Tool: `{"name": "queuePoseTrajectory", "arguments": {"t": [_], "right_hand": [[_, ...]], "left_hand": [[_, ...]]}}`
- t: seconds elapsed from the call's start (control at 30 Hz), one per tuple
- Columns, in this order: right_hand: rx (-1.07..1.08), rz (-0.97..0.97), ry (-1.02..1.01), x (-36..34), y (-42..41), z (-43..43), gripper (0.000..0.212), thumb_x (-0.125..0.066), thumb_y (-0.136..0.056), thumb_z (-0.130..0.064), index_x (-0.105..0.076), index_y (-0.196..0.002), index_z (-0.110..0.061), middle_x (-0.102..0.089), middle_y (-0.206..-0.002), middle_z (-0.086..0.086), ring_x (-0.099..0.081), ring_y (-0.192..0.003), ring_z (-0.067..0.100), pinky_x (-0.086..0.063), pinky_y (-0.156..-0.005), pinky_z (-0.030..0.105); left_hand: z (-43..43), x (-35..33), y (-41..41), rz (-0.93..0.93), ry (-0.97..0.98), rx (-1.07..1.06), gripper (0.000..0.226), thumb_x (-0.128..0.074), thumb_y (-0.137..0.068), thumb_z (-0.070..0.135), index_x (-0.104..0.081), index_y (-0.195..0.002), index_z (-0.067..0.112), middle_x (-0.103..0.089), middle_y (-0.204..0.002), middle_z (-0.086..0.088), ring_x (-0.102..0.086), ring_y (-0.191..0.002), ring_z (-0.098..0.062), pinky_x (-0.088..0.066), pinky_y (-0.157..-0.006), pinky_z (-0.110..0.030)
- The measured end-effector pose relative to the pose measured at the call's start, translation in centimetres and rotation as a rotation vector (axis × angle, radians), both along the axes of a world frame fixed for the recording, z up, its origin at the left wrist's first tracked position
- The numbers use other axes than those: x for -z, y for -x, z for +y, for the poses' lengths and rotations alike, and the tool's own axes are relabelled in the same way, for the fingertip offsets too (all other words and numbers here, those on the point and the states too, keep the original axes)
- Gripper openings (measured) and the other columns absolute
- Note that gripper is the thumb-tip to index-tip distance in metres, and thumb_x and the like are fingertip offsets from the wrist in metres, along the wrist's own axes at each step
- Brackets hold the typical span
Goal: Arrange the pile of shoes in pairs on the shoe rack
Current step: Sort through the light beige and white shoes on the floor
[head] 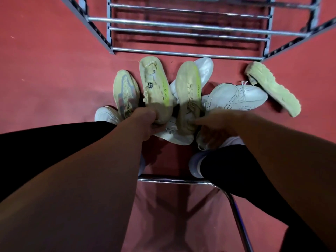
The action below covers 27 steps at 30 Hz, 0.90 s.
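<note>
Right, both hands are down in the pile on the red floor (45,70), just in front of the front rail of the shoe rack (189,27). See the left hand (148,122): fingers curled round the heel of a sole-up shoe with a yellow-green edge (156,88), a firm hold by the look of it. Over comes the right hand (216,122), reaching for the heel of the matching shoe (189,88) just beside it, fingertips at the heel, but the blur makes it impossible to tell whether they have closed on it. That looks like a pair being picked, and a sensible one: same sole, same green stripe. To do it well, I'd say get a full hold on that second heel before lifting. Then raise both together, clear of the white laced shoe (238,97) just beside them, turn them sole-down, and set them side by side on one shelf, toes the same way.
</note>
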State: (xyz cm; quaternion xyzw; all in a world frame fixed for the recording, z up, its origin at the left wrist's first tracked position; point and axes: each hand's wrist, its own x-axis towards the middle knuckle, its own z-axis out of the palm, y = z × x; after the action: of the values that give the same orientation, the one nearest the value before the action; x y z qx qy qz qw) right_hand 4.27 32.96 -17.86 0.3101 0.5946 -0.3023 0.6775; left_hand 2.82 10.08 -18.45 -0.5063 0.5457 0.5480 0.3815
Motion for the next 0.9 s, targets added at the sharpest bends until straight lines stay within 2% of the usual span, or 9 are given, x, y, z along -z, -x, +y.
{"name": "queuePoseTrajectory", "arguments": {"t": [0.1,0.17,0.27,0.33,0.43,0.53,0.67,0.8,0.9], "right_hand": [[0.100,-0.039,-0.062,2.0,-3.3,-1.4,0.081,-0.058,-0.088,-0.077,-0.061,-0.101,0.004,-0.067,-0.089,0.025,-0.072,-0.063,0.036,-0.061,-0.059,0.041],[0.229,-0.039,-0.087,2.6,-4.3,-2.2,0.087,-0.061,-0.086,-0.076,-0.056,-0.116,0.006,-0.068,-0.096,0.028,-0.075,-0.072,0.042,-0.062,-0.061,0.046],[0.479,-0.079,-0.064,3.5,-4.2,-2.6,0.085,-0.058,-0.090,-0.073,-0.057,-0.123,0.005,-0.069,-0.100,0.031,-0.073,-0.082,0.044,-0.063,-0.065,0.049],[0.677,-0.065,-0.066,4.0,-3.8,-3.1,0.068,-0.059,-0.094,-0.063,-0.061,-0.125,-0.003,-0.068,-0.101,0.025,-0.071,-0.081,0.039,-0.062,-0.067,0.048],[0.930,0.020,-0.117,4.7,-3.8,-4.8,0.034,-0.062,-0.100,-0.033,-0.063,-0.125,-0.011,-0.072,-0.109,0.013,-0.072,-0.087,0.034,-0.060,-0.066,0.044],[1.087,0.090,-0.233,5.2,-4.0,-6.9,0.032,-0.064,-0.096,-0.016,-0.060,-0.128,-0.014,-0.072,-0.116,0.015,-0.074,-0.094,0.035,-0.063,-0.066,0.049],[1.234,0.158,-0.308,4.4,-4.6,-8.4,0.035,-0.067,-0.096,-0.013,-0.058,-0.130,-0.014,-0.069,-0.108,0.016,-0.072,-0.081,0.029,-0.063,-0.061,0.048],[1.296,0.230,-0.228,2.3,-4.4,-8.2,0.041,-0.080,-0.087,-0.029,-0.066,-0.122,-0.014,-0.073,-0.106,0.012,-0.073,-0.079,0.028,-0.064,-0.073,0.051],[1.165,0.269,-0.143,-0.6,-3.0,-6.5,0.030,-0.078,-0.087,-0.032,-0.069,-0.109,-0.012,-0.068,-0.076,0.008,-0.062,-0.057,0.021,-0.064,-0.064,0.045]], "left_hand": [[-0.3,-0.2,-0.2,-0.012,-0.001,0.059,0.025,-0.049,-0.096,-0.004,-0.063,-0.115,0.004,-0.070,-0.096,-0.021,-0.070,-0.074,-0.031,-0.063,-0.063,-0.040],[-0.5,-0.3,-0.2,-0.002,-0.003,0.072,0.026,-0.049,-0.096,-0.003,-0.062,-0.118,0.003,-0.070,-0.102,-0.022,-0.070,-0.078,-0.031,-0.063,-0.064,-0.040],[-0.6,-0.2,-0.1,0.006,-0.004,0.060,0.031,-0.050,-0.094,-0.003,-0.062,-0.121,0.002,-0.071,-0.104,-0.023,-0.071,-0.076,-0.031,-0.062,-0.063,-0.038],[-0.5,-0.1,-0.2,0.010,-0.004,0.069,0.031,-0.049,-0.093,-0.004,-0.063,-0.120,0.002,-0.070,-0.098,-0.022,-0.070,-0.074,-0.030,-0.062,-0.061,-0.038],[-0.3,0.1,-0.2,0.008,-0.009,0.083,0.029,-0.048,-0.094,-0.004,-0.063,-0.117,0.004,-0.070,-0.094,-0.020,-0.070,-0.070,-0.029,-0.061,-0.055,-0.035],[-0.4,0.3,-0.1,0.000,0.001,0.096,0.025,-0.051,-0.095,-0.002,-0.066,-0.114,0.005,-0.072,-0.094,-0.019,-0.071,-0.067,-0.028,-0.060,-0.054,-0.034],[-0.3,0.0,0.1,-0.019,0.009,0.114,0.016,-0.048,-0.098,-0.001,-0.063,-0.098,0.007,-0.069,-0.088,-0.017,-0.068,-0.072,-0.029,-0.064,-0.071,-0.041],[-0.3,-1.7,0.9,-0.007,0.011,0.136,0.015,-0.053,-0.098,0.002,-0.064,-0.108,0.005,-0.070,-0.094,-0.018,-0.069,-0.090,-0.034,-0.060,-0.089,-0.048],[-0.9,-4.0,1.1,0.058,-0.002,0.145,0.028,-0.058,-0.091,0.007,-0.062,-0.119,0.008,-0.071,-0.107,-0.023,-0.074,-0.092,-0.039,-0.062,-0.070,-0.046]]}}
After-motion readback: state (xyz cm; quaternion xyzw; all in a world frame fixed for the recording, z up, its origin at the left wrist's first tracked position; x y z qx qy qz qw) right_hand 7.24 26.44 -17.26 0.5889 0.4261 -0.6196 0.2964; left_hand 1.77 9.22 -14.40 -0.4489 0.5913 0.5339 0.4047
